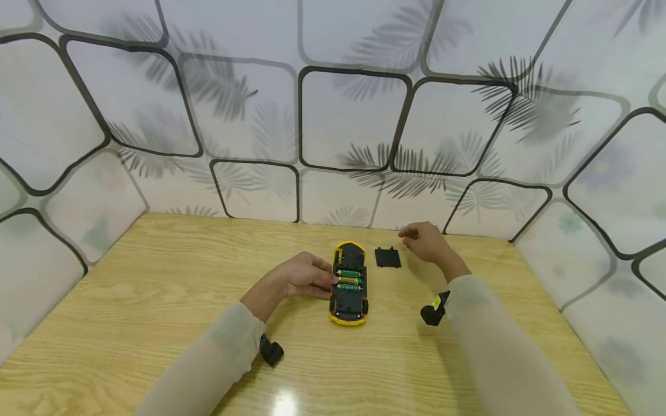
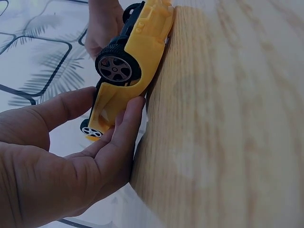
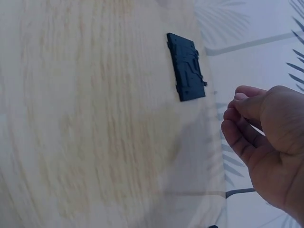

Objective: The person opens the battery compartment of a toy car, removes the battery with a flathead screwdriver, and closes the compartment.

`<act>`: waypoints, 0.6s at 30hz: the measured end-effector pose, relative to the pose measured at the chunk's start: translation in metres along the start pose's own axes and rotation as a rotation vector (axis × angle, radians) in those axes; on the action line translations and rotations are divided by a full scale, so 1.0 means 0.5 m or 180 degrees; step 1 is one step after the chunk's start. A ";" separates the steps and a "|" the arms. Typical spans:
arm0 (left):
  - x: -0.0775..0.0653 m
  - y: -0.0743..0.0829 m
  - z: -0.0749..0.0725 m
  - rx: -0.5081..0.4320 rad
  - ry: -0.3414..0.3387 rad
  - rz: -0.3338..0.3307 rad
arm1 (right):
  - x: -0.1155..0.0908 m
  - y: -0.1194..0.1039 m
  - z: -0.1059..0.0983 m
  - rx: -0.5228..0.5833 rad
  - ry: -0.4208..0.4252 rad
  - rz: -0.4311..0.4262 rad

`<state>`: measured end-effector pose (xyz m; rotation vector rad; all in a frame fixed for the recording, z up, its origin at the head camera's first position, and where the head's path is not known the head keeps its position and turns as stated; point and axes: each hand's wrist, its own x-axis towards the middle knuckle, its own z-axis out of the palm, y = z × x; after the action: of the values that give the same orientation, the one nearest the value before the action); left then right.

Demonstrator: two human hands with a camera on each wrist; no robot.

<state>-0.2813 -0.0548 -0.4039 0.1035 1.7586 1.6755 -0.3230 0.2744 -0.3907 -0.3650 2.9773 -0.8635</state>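
Note:
A yellow and black toy car (image 1: 350, 306) lies upside down on the table, its battery compartment uncovered. Three green and gold batteries (image 1: 349, 281) sit side by side in it. My left hand (image 1: 304, 274) grips the car's left side, the thumb at the edge of the black underside. In the left wrist view, its fingers lie along the yellow body (image 2: 149, 47) between the wheels. A black battery cover (image 1: 387, 258) lies right of the car. Just beyond that cover, my right hand (image 1: 424, 241) hovers with loosely curled fingers, thumb close to the index finger, nothing visible between them.
The pale wooden table (image 1: 171, 289) reaches back to a wall (image 1: 255, 127) with a leaf and outline pattern. More patterned panels stand at both sides. A small black wrist camera (image 1: 271, 350) hangs from the left sleeve, another black camera (image 1: 433, 314) from the right.

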 end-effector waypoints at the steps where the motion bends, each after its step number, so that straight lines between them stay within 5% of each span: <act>1: 0.000 0.000 0.000 0.0007 -0.0002 0.0003 | -0.002 0.002 -0.006 -0.0010 0.0024 -0.0010; 9: 0.000 0.000 0.000 -0.0004 0.0005 -0.0008 | -0.036 0.031 -0.057 -0.0031 0.0223 0.0021; 18: 0.000 0.001 0.001 0.0007 0.0021 -0.0001 | -0.084 0.087 -0.111 -0.0278 0.0068 0.0126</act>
<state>-0.2813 -0.0544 -0.4035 0.0989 1.7653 1.6754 -0.2963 0.3489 -0.3686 -0.2996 3.0378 -0.7403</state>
